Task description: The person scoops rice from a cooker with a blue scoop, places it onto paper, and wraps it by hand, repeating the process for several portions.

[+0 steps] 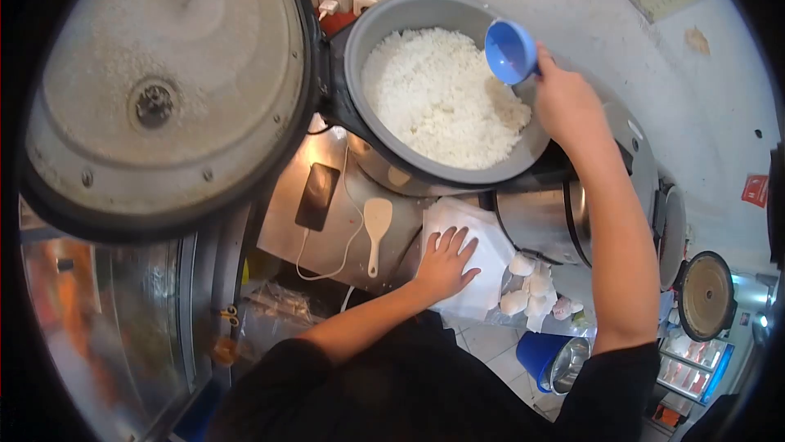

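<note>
My right hand (566, 100) grips the handle of a blue scoop (509, 53), held over the right rim of a large rice cooker pot (360, 45). The scoop's bowl faces up toward me, with a little moisture or a few grains inside. White cooked rice (441, 94) fills much of the pot. Flat on a stack of white paper sheets (482, 278) rests my left hand (446, 266), its fingers spread. Crumpled white pieces (531, 288), perhaps eggshells or paper, lie just right of the stack.
The cooker's big round lid (163, 58) stands raised at the left. A cream rice paddle (377, 225) and a charging phone (317, 197) with its cable lie on the metal counter. Another steel cooker (536, 217) is at the right, and a blue bucket (538, 354) stands on the floor.
</note>
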The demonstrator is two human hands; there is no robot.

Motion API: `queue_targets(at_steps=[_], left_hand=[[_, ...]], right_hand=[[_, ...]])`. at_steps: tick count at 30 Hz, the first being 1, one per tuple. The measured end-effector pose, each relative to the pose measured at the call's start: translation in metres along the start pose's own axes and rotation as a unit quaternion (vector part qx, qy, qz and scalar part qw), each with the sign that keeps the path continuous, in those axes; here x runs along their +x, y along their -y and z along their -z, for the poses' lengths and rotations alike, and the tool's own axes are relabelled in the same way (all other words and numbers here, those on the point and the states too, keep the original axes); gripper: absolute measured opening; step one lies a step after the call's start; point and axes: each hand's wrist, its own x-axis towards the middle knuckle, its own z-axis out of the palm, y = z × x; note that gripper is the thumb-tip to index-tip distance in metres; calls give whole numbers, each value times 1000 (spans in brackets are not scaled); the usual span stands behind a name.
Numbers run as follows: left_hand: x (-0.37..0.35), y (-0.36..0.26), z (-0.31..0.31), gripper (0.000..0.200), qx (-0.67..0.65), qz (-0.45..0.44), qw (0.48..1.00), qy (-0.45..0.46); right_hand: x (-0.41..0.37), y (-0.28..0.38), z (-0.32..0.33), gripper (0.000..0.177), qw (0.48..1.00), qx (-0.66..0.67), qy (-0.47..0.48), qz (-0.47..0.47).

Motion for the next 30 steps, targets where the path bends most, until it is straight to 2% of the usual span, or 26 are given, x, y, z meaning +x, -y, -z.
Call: queue_targets(at_steps=[1, 3, 5, 6, 8, 9, 11, 12, 14, 15, 17, 22, 24, 27, 30], left_hand=[[-3, 3, 26, 75, -81, -55, 992, -85], [-20, 27, 66, 60, -183, -13, 955, -235], [-24, 52, 100, 73, -246, 14, 898, -363], [-19, 59, 125, 73, -249, 6, 895, -369], [-10, 70, 171, 91, -337, 4, 905, -261], [-10, 77, 174, 100, -354, -7, 918, -176], [-9, 78, 176, 99, -360, -10, 917, -171], [-8, 77, 177, 98, -365, -14, 916, -167], [-9, 81, 177, 99, -370, -7, 915, -164], [-9, 82, 178, 99, -368, -2, 917, -153], [-11, 83, 178, 98, -368, 6, 919, -140], [-10, 82, 178, 98, -375, 6, 917, -139], [-9, 83, 179, 97, -368, 7, 920, -132], [-12, 81, 183, 95, -357, 13, 926, -124], [-12, 88, 193, 91, -349, 11, 929, -123]], right_hand=[[29, -1, -21, 52, 998, -54, 26, 6], [69, 13, -51, 55, 995, -83, 46, -17], [92, 36, -71, 56, 997, -39, 59, -36], [100, 49, -79, 56, 997, -45, 51, -37], [110, 74, -92, 56, 997, -39, 70, 21], [117, 77, -95, 56, 997, -40, 67, 25], [126, 76, -101, 56, 985, 21, 133, 104], [129, 77, -106, 56, 986, 23, 131, 104], [131, 78, -116, 53, 967, 127, 126, 181], [125, 82, -110, 53, 967, 127, 125, 180], [101, 98, -85, 52, 933, 155, 198, 256], [16, 73, -43, 54, 900, 118, 291, 301], [0, 56, -14, 60, 897, 1, 319, 308], [0, 52, 29, 64, 882, -60, 327, 335], [21, 36, 34, 64, 874, -18, 333, 353]])
